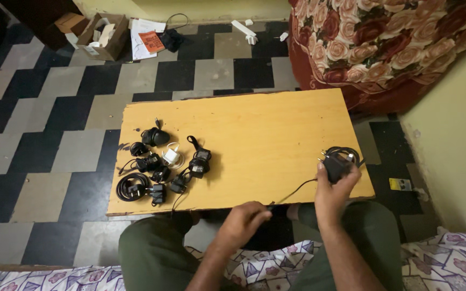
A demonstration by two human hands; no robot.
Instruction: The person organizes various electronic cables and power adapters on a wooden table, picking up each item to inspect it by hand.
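My right hand grips a black plug adapter with metal prongs over the right end of the yellow wooden board. Its thin black cable runs down-left to my left hand, which pinches the cable at the board's near edge. A coil of black cable lies just behind the adapter. On the board's left part lies a cluster of several black chargers and coiled cables, with one white adapter among them.
The board rests over my knees, above a black and grey tiled floor. A floral blanket lies at the back right. A cardboard box, papers and white bits lie at the far wall. A yellow wall stands right.
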